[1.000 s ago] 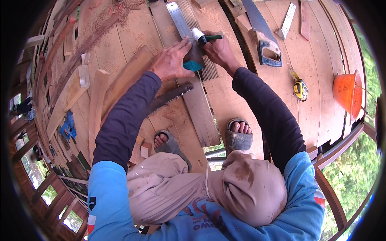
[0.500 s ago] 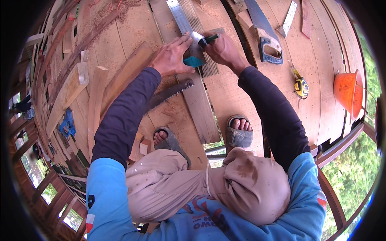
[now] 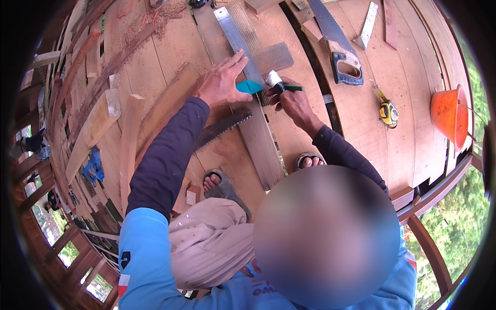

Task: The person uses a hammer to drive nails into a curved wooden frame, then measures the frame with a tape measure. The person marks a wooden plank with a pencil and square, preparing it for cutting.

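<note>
My left hand [image 3: 221, 82] lies flat, fingers spread, on a try square with a long metal blade [image 3: 235, 36] and a teal stock [image 3: 250, 87]. It presses the square onto a long wooden plank [image 3: 261, 139] that runs toward my feet. My right hand [image 3: 290, 102] is just right of the stock. It grips a green marker [image 3: 283, 87] with a white end, whose tip touches the plank beside the square.
A hand saw [image 3: 223, 129] lies under my left forearm. Another saw with a grey-blue handle [image 3: 345, 64], a yellow tape measure [image 3: 387, 112] and an orange bucket [image 3: 449, 116] sit to the right near the deck edge. Loose planks [image 3: 98, 121] lie at left. My sandalled feet [image 3: 217, 183] flank the plank.
The view has come closer. My left hand stays on the square with its fingers spread wider. My right hand with the marker has shifted slightly right, off the teal stock.
</note>
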`<state>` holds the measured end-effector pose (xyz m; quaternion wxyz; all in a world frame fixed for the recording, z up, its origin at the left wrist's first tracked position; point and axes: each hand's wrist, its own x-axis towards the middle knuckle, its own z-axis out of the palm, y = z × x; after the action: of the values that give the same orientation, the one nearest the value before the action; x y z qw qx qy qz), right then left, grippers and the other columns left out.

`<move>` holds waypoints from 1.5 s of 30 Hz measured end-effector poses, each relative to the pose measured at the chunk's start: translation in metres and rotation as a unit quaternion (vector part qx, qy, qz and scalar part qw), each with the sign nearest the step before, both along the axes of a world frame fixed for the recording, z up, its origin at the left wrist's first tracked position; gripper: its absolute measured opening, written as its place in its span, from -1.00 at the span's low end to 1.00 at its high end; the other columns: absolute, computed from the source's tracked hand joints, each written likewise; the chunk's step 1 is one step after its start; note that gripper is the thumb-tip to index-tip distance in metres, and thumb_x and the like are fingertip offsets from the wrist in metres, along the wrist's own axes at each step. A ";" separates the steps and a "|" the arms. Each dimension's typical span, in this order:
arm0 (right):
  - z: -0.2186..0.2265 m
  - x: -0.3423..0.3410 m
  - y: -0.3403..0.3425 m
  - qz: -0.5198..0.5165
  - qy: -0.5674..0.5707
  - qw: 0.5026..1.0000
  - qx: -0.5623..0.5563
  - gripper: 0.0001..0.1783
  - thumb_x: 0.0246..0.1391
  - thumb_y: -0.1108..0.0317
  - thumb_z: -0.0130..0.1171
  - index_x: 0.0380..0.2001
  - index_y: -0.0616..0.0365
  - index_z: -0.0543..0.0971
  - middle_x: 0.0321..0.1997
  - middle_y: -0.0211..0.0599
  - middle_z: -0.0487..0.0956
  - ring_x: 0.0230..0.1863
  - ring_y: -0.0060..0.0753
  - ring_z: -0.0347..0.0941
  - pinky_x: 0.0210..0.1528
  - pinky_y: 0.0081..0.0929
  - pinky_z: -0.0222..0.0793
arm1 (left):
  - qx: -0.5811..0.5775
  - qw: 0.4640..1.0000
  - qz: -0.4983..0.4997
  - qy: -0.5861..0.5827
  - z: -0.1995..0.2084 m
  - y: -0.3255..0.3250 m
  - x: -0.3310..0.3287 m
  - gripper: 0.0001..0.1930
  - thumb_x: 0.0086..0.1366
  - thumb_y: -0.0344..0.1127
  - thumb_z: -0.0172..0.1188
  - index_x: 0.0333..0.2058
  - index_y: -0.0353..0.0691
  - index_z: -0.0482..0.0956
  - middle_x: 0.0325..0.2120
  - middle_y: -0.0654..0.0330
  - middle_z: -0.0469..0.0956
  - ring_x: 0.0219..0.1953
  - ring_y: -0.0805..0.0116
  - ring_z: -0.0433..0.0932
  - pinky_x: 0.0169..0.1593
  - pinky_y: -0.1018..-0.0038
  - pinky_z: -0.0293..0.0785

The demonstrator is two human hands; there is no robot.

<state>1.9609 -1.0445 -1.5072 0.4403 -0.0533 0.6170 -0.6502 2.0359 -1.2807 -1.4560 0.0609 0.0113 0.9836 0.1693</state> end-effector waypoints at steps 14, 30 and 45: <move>-0.007 0.009 -0.001 0.003 -0.016 0.996 -0.084 -0.73 0.30 0.17 0.28 -0.18 0.18 0.65 -0.43 -0.48 0.58 -0.47 -0.65 0.45 -0.42 -0.60 0.38 | 0.190 0.955 0.212 -0.081 -0.008 -0.049 0.002 -0.06 0.10 0.18 0.50 0.26 -0.43 0.43 0.18 -0.23 0.52 0.24 -0.06 0.52 0.32 0.22 0.40; 0.016 -0.004 0.052 -0.038 0.046 0.996 -0.063 -0.82 0.31 0.27 0.24 -0.21 0.16 0.61 -0.39 -0.45 0.59 -0.41 -0.65 0.51 -0.37 -0.62 0.42 | 0.088 0.986 0.093 -0.105 -0.010 -0.030 -0.004 0.01 -0.03 0.26 0.51 0.20 -0.47 0.48 0.17 -0.23 0.46 0.30 -0.15 0.36 0.40 0.12 0.23; 0.026 0.012 0.055 -0.001 0.037 0.997 -0.065 -0.72 0.27 0.18 0.29 -0.19 0.19 0.63 -0.40 -0.45 0.58 -0.42 -0.64 0.47 -0.35 -0.60 0.39 | 0.098 0.982 0.130 -0.093 0.024 0.019 -0.012 -0.32 0.06 -0.17 0.54 0.06 -0.28 0.37 -0.03 -0.17 0.55 0.08 -0.17 0.55 0.16 0.12 0.47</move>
<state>1.9730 -0.9895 -1.4817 0.4122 -0.1056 0.5895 -0.6867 2.0244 -1.2615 -1.4315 0.1278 -0.1266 0.9456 0.2712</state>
